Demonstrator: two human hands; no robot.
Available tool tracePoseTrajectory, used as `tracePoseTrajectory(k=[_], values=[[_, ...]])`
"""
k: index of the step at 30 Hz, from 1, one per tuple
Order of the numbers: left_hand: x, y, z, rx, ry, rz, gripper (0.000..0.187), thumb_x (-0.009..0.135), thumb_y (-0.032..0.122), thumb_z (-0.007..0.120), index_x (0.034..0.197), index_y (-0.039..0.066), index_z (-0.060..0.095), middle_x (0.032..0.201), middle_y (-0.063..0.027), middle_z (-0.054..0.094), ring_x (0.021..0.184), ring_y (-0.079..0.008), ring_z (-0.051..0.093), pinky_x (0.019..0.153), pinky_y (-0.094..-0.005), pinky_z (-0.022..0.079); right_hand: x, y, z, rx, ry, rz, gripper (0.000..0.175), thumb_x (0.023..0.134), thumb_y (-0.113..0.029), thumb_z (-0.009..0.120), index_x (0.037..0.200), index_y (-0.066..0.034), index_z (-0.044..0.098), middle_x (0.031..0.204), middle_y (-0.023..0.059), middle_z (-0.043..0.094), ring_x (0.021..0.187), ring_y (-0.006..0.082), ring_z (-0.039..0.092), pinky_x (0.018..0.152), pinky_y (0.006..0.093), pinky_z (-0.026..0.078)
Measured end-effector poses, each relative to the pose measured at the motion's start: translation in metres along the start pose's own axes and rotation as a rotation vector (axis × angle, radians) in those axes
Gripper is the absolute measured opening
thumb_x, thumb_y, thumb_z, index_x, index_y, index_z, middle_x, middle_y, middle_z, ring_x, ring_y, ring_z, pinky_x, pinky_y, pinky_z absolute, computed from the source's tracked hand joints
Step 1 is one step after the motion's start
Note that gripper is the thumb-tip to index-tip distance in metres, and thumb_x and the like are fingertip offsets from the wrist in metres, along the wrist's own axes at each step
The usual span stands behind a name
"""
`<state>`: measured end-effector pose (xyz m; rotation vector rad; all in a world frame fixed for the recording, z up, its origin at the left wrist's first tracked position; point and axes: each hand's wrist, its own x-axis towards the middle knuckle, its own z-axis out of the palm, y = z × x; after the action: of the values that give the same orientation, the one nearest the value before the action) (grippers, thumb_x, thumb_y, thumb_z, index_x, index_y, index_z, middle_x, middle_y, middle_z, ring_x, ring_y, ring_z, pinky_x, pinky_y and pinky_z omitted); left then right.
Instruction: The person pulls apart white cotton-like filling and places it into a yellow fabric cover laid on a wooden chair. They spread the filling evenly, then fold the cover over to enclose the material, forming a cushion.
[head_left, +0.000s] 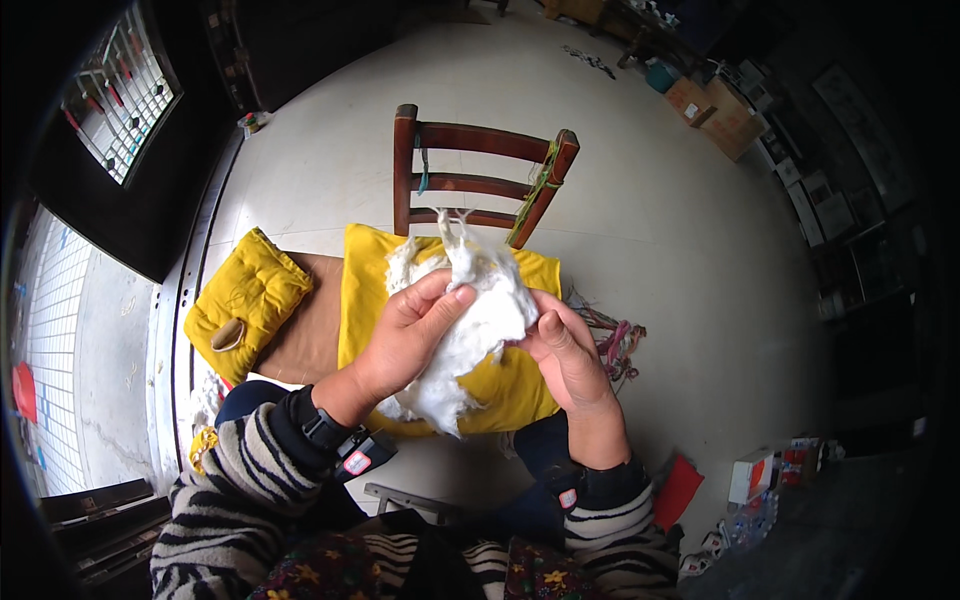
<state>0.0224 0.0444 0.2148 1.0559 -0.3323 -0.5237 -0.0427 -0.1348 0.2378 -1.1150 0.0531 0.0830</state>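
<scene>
A loose tuft of white fluffy fibre wadding (487, 315) is spread between my two hands over a yellow cloth (517, 390). My left hand (409, 334) grips its left side, thumb on top. At the right edge, my right hand (574, 356) holds it, with the fingertips partly hidden behind the fibre. Thin wisps rise from the top of the tuft, and more fibre hangs down below my left hand. The yellow cloth lies before me across a brown surface (315, 315), just in front of a wooden chair back (480, 142).
Left of the cloth lies a stitched yellow cushion (251, 300) with a small brown oval object (228, 335) on it. Coloured threads (622, 349) hang at the right. Green strands (541, 187) are tied to the chair post. Cardboard boxes (724, 120) stand far right; a doorway is at left.
</scene>
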Motion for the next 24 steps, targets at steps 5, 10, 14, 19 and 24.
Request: tracePoseTrajectory(k=[5, 10, 14, 19, 24], values=[[-0.002, -0.002, -0.002, 0.092, -0.012, -0.019, 0.024, 0.1, 0.018, 0.053, 0.117, 0.004, 0.061, 0.098, 0.0045, 0.062, 0.089, -0.0019, 0.052, 0.079, -0.0189, 0.045, 0.002, -0.004, 0.003, -0.136, 0.017, -0.035, 0.033, 0.088, -0.017, 0.07, 0.113, 0.0012, 0.058, 0.104, 0.0026, 0.063, 0.092, 0.0066, 0.056, 0.084, 0.0223, 0.044], [0.0, -0.002, -0.004, 0.008, -0.003, -0.039, 0.025, 0.1, 0.021, 0.053, 0.114, 0.002, 0.061, 0.098, 0.002, 0.064, 0.087, -0.0031, 0.056, 0.077, -0.0203, 0.048, 0.003, 0.0, -0.002, -0.117, 0.17, -0.147, 0.013, 0.09, -0.007, 0.065, 0.101, -0.0009, 0.059, 0.095, 0.0021, 0.064, 0.085, 0.0059, 0.057, 0.078, 0.0209, 0.046], [0.004, 0.0, -0.005, -0.136, -0.014, -0.109, 0.027, 0.1, 0.023, 0.053, 0.114, 0.001, 0.062, 0.099, -0.0007, 0.065, 0.087, -0.0046, 0.058, 0.077, -0.0212, 0.048, 0.003, 0.002, -0.005, -0.114, 0.164, -0.194, 0.011, 0.092, -0.007, 0.064, 0.099, -0.002, 0.058, 0.093, 0.0012, 0.063, 0.083, 0.0052, 0.057, 0.077, 0.0208, 0.046], [0.003, 0.003, -0.005, -0.069, -0.053, -0.234, 0.027, 0.098, 0.025, 0.057, 0.112, 0.003, 0.063, 0.099, -0.0001, 0.065, 0.085, -0.0047, 0.058, 0.076, -0.0212, 0.049, 0.005, 0.004, -0.004, -0.231, 0.155, -0.163, 0.017, 0.092, -0.012, 0.064, 0.103, -0.0011, 0.058, 0.095, 0.0013, 0.062, 0.086, 0.0058, 0.056, 0.079, 0.0208, 0.045], [0.003, 0.008, 0.001, -0.028, 0.002, -0.18, 0.025, 0.096, 0.024, 0.06, 0.11, 0.004, 0.064, 0.094, -0.0004, 0.067, 0.08, -0.0057, 0.06, 0.072, -0.0223, 0.05, 0.004, 0.006, 0.0, -0.135, -0.067, -0.064, 0.051, 0.091, -0.033, 0.067, 0.126, 0.0001, 0.051, 0.117, 0.0057, 0.058, 0.107, 0.0119, 0.054, 0.095, 0.0267, 0.041]])
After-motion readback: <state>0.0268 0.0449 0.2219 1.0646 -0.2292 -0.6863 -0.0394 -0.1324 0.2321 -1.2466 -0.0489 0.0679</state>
